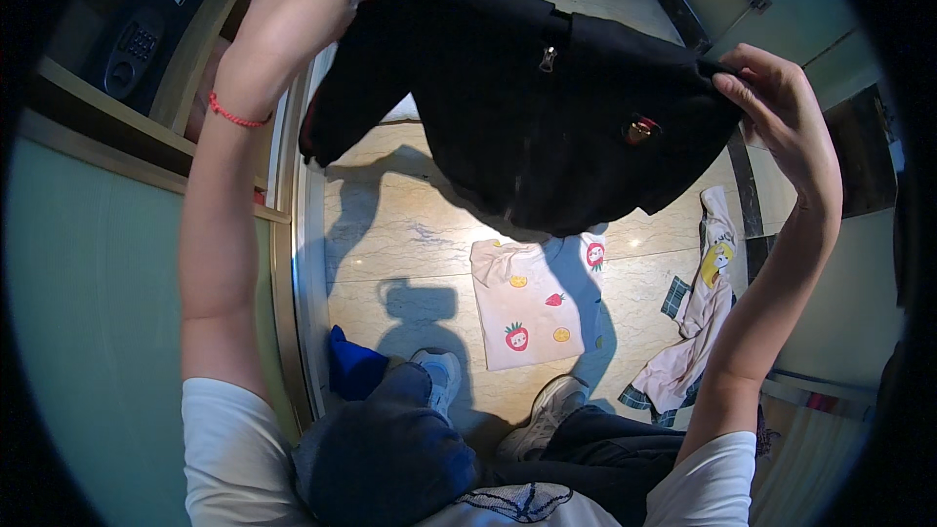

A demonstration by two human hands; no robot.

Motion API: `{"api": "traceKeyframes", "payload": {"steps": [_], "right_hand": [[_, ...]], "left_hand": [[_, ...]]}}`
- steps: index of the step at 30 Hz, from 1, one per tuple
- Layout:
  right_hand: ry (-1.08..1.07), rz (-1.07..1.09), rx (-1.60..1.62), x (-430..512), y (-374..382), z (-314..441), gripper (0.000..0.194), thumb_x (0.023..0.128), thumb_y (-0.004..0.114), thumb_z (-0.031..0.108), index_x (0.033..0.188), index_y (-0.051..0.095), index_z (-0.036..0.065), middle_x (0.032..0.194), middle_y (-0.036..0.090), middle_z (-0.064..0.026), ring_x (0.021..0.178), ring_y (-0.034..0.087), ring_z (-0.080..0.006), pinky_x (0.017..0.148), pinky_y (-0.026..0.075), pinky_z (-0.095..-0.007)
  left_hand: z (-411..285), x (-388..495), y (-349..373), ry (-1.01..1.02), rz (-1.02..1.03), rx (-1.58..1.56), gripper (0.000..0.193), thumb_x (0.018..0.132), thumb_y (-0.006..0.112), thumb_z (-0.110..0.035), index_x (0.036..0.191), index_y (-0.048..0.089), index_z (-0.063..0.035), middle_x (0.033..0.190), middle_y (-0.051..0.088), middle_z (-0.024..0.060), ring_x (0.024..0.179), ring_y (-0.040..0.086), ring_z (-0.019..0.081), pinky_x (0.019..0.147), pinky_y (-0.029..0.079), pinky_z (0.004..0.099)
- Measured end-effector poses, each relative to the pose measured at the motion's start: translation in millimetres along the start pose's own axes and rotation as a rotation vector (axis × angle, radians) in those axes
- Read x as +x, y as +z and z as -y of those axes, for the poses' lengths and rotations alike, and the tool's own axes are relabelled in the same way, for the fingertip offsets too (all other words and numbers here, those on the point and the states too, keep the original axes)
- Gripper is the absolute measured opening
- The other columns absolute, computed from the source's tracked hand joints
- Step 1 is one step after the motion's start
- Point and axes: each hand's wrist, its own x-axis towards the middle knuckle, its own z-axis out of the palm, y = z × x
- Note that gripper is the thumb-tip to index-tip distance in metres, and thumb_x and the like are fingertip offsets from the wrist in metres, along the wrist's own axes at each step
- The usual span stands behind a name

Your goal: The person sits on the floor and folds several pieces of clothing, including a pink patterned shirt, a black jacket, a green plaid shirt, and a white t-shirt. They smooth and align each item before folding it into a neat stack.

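Note:
A black zip-up jacket [483,110] hangs spread between my hands, well above the floor. My left hand [315,4] pinches its upper left corner, and my right hand [776,99] grips the upper right one. Near the middle of its top edge shows a metal zipper pull [547,58]; a small red and gold emblem [641,129] sits on the right part. One sleeve [359,102] droops at the left. Below lies a folded pale pink garment [531,326] printed with strawberries and orange slices, its upper part partly hidden by the jacket.
A pink garment with plaid trim [710,315] lies crumpled on the marble-patterned floor [381,234] at right. Something blue [356,364] rests beside my shoe [438,380]. A wooden cabinet [278,293] stands close at left, with a safe [135,44] bearing a keypad in its shelf.

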Motion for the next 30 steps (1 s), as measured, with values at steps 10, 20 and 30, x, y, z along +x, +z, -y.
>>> {"api": "traceKeyframes", "payload": {"steps": [10, 20, 30], "right_hand": [[-0.317, -0.154, 0.058, 12.3, -9.3, -30.7, 0.037, 0.095, 0.070, 0.037, 0.114, 0.070, 0.006, 0.098, 0.068, -0.0098, 0.095, 0.068, -0.0168, 0.087, 0.054, -0.0269], [-0.295, -0.316, 0.580, 52.5, 41.8, -47.7, 0.034, 0.100, 0.063, 0.039, 0.117, 0.068, 0.009, 0.091, 0.066, 0.0003, 0.091, 0.064, -0.0093, 0.085, 0.051, -0.0241], [-0.198, -0.163, 1.235, 129.9, 93.9, -48.7, 0.032, 0.100, 0.064, 0.034, 0.121, 0.064, 0.009, 0.095, 0.067, 0.0011, 0.092, 0.063, -0.0080, 0.086, 0.051, -0.0244]], "left_hand": [[-9.4, 14.7, -6.1, 0.111, 0.167, -1.342, 0.023, 0.104, 0.057, -0.024, 0.108, 0.068, -0.0046, 0.100, 0.069, 0.0014, 0.090, 0.064, 0.0108, 0.087, 0.050, 0.0265], [-23.8, 46.5, 30.7, 0.050, -0.023, -1.647, 0.027, 0.106, 0.052, -0.028, 0.102, 0.064, -0.0047, 0.095, 0.065, 0.0020, 0.084, 0.061, 0.0114, 0.076, 0.052, 0.0279], [4.9, 69.5, 55.7, 0.004, -0.032, -1.803, 0.035, 0.102, 0.059, -0.039, 0.104, 0.067, -0.0057, 0.098, 0.070, 0.0057, 0.088, 0.065, 0.0157, 0.079, 0.054, 0.0316]]}}
